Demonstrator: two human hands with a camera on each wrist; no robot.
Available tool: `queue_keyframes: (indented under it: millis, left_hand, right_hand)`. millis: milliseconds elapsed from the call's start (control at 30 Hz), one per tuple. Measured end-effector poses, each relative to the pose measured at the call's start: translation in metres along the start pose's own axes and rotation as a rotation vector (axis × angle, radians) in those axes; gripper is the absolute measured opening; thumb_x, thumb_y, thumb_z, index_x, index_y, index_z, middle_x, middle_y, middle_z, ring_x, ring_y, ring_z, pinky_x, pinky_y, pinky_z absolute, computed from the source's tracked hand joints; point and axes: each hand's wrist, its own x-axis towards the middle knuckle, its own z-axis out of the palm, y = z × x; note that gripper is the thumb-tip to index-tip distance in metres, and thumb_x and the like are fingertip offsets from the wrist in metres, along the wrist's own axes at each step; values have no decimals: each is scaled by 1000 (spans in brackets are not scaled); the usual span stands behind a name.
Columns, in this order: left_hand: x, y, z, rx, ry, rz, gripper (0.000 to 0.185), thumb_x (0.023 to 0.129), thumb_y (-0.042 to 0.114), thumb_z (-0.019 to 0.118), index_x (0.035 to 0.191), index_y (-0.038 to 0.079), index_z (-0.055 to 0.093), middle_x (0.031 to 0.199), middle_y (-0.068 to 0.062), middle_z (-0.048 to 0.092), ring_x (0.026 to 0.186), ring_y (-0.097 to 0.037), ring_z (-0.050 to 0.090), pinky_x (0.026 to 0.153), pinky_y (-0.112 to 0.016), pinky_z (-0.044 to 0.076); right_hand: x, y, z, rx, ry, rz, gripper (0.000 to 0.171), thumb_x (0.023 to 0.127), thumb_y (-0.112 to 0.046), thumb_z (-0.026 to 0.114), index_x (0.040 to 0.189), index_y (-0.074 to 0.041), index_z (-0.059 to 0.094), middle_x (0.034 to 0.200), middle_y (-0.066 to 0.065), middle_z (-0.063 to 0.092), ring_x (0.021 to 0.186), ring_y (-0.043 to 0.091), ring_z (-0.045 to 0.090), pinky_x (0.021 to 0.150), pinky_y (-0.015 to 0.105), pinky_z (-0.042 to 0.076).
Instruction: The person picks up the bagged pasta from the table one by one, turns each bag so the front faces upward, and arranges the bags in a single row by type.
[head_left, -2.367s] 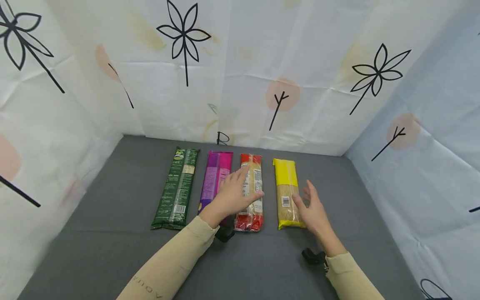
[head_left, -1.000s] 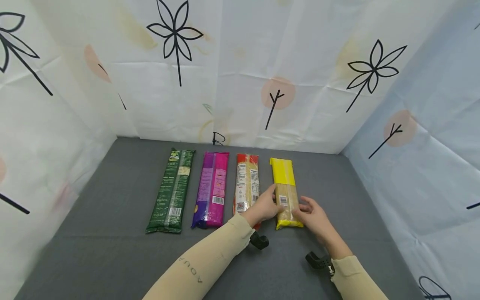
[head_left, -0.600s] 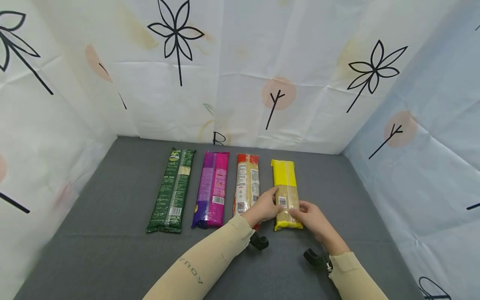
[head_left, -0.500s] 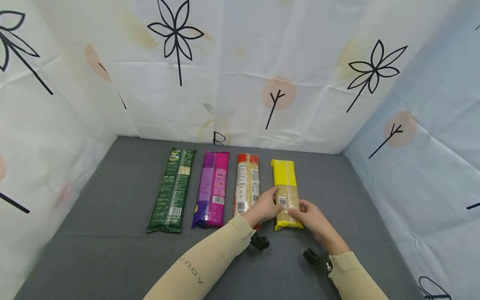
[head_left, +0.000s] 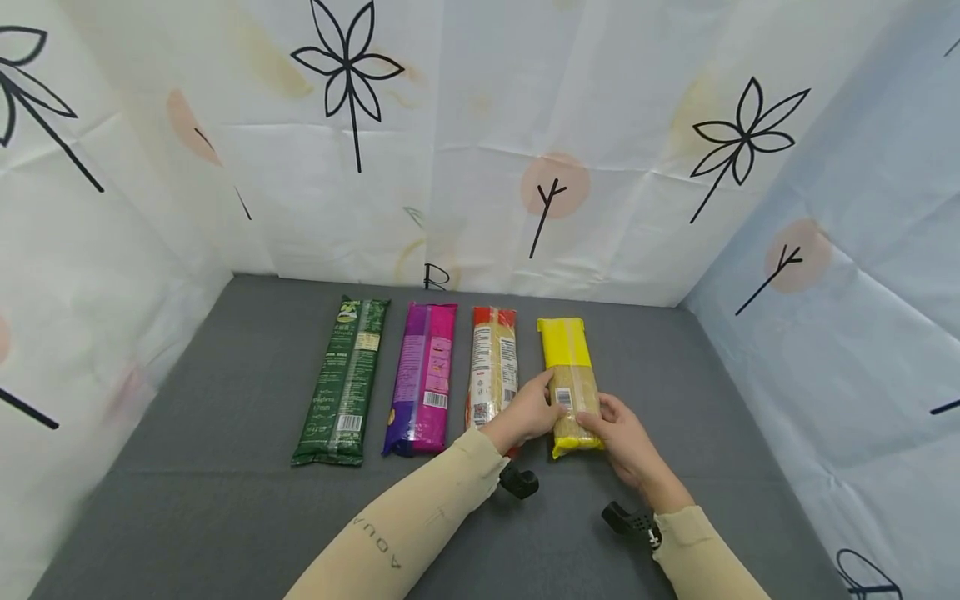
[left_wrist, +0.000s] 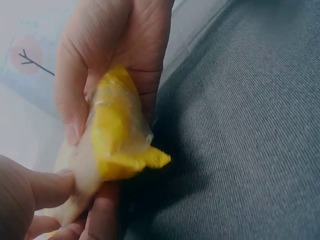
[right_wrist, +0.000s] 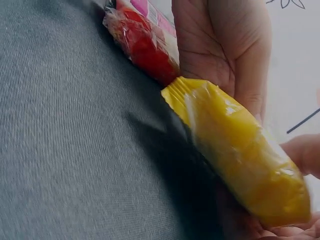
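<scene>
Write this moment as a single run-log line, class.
left hand: grips yellow packet | right hand: grips same packet, near end | red packet: flat beside | surface: grey mat

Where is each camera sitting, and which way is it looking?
Head: sits high on the person, looks forward and down at four long noodle packets on the grey cloth table; both sleeved arms, left hand and right hand show.
Left wrist: sits low by the left hand, faces the right hand's palm.
Right wrist: sits low by the right hand, faces the left palm and the red packet.
Shared: all show the yellow plastic noodle packet gripped by both hands.
</scene>
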Motion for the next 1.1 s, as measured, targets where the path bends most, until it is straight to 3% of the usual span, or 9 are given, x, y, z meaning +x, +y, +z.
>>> queue_keyframes:
  millis: [233,467,567,733,933,1100]
  left_hand:
    - [0,3,-10,42,21,44,65,95,22,64,151,9,32,117,-12,58,94,-16,58,79,-33,51]
    - [2,6,-25,-17,51,81,73,95,32,62,155,14,24,141,-14,46,116,-21,53,88,-38,50]
    - [1,7,-29,-128,27,88,73,96,32,62,155,14,23,137,-17,46,110,-24,57,82,-38,54]
    - [0,6,-32,-398,-39,74,76,94,33,65,154,13,23,125,-16,50,97,-28,64,75,-40,57]
    - [0,1,-31,-555,-39,43,79,89,37,69,151,13,27,130,-18,52,95,-26,67,80,-45,55]
    - [0,-1,-32,-660,-34,32,72,90,38,69,143,10,29,121,-18,58,97,-29,67,78,-46,55]
  right_hand:
    - [-4,-7,6,12,39,-59,63,95,-15,63,147,-3,29,142,20,42,113,30,56,86,31,52]
    - [-12,-19,16,-169,51,-194,63,95,-17,64,148,-7,32,140,19,45,113,33,56,81,34,54]
    - [-15,-24,20,-287,78,-268,59,95,-15,63,147,-10,36,133,18,51,107,32,60,75,35,56]
    - [-21,-27,24,-525,168,-358,55,94,-12,64,144,-16,43,122,13,58,92,29,65,63,36,56]
    - [-25,-22,31,-781,267,-516,59,88,-7,69,143,-8,46,124,17,59,99,32,63,71,47,54]
    - [-23,-17,37,-936,323,-682,59,81,-2,73,137,-6,53,124,14,60,98,32,62,75,48,52]
